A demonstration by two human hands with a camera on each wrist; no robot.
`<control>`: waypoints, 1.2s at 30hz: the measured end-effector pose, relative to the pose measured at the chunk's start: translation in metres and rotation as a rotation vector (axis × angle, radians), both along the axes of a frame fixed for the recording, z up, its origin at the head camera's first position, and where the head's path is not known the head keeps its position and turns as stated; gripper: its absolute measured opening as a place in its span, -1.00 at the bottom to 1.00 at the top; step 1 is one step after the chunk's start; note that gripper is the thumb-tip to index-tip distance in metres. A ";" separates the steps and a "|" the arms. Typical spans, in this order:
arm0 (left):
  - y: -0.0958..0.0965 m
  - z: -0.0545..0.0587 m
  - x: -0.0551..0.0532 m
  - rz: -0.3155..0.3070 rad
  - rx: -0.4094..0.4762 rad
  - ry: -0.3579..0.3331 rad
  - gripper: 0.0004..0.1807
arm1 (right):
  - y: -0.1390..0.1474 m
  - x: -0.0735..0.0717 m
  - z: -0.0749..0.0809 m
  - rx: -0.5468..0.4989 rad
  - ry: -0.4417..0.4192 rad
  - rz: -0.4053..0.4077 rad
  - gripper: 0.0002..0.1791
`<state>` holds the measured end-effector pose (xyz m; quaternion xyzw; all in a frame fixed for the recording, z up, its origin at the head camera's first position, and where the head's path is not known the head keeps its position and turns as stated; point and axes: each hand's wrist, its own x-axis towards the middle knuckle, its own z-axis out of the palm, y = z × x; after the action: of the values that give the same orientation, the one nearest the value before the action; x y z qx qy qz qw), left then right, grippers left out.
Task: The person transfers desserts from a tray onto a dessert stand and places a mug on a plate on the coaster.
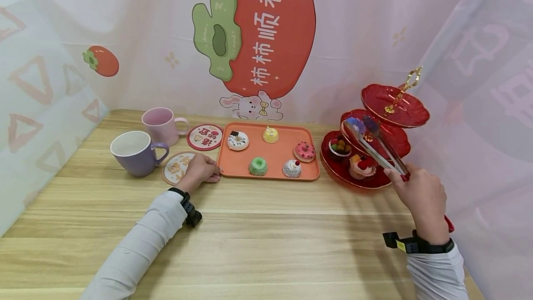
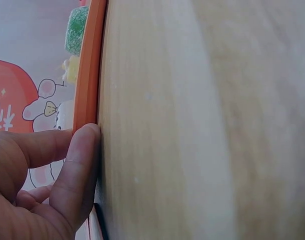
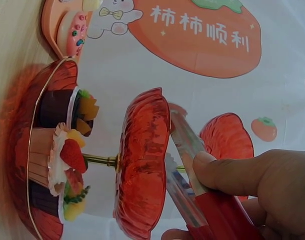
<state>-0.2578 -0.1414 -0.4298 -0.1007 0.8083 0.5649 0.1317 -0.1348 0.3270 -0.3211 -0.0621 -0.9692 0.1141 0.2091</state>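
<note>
My left hand (image 1: 201, 170) pinches the near left corner of the orange tray (image 1: 272, 152) between thumb and fingers; the left wrist view shows the thumb on its rim. My right hand (image 1: 422, 193) holds metal tongs (image 1: 379, 155) by their red handles (image 3: 227, 215). The tongs reach over the middle tier of the red three-tier stand (image 1: 410, 112), their tips at a purple-blue pastry (image 1: 356, 125). In the right wrist view the tier hides most of the tips. On the bottom tier sit a strawberry-topped cupcake (image 3: 52, 155), a dark fruit cup (image 3: 57, 107) and another dark cup (image 3: 47, 202).
The tray bears a white donut (image 1: 238, 140), a yellow cake (image 1: 270, 134), a pink donut (image 1: 305, 151), a green cake (image 1: 258, 166) and a white cherry-topped cake (image 1: 292, 168). To the left stand a pink mug (image 1: 160, 126), a purple mug (image 1: 135, 154) and two round coasters (image 1: 205, 137).
</note>
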 end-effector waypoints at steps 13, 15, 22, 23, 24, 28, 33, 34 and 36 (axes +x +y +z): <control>0.001 -0.001 0.000 0.013 0.002 0.002 -0.80 | -0.003 0.003 0.000 -0.013 0.016 -0.008 -0.54; 0.001 -0.001 -0.001 0.013 -0.001 0.001 -0.80 | -0.004 0.004 0.000 -0.009 0.032 0.001 -0.53; 0.001 0.001 0.000 0.011 -0.002 -0.004 -0.78 | -0.012 0.005 0.001 0.038 0.113 0.074 -0.54; 0.001 0.002 0.000 0.012 0.001 -0.006 -0.79 | -0.014 0.004 0.001 0.048 0.130 0.088 -0.55; 0.001 0.002 0.001 0.007 0.004 -0.006 -0.79 | -0.016 0.004 0.001 0.057 0.144 0.102 -0.55; 0.002 0.005 0.003 0.003 0.011 -0.008 -0.82 | -0.024 0.002 -0.002 0.079 0.194 0.157 -0.57; 0.002 0.003 0.002 0.010 -0.007 -0.015 -0.79 | -0.036 -0.001 -0.005 0.058 0.156 0.184 -0.55; 0.002 0.003 0.002 0.011 -0.008 -0.011 -0.79 | -0.038 -0.001 -0.005 0.054 0.140 0.182 -0.55; 0.002 0.002 0.002 0.012 -0.006 -0.005 -0.78 | -0.042 -0.002 -0.006 0.046 0.113 0.178 -0.54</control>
<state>-0.2561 -0.1396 -0.4279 -0.1073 0.8090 0.5631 0.1299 -0.1363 0.2852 -0.3272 0.0355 -0.9600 0.1135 0.2536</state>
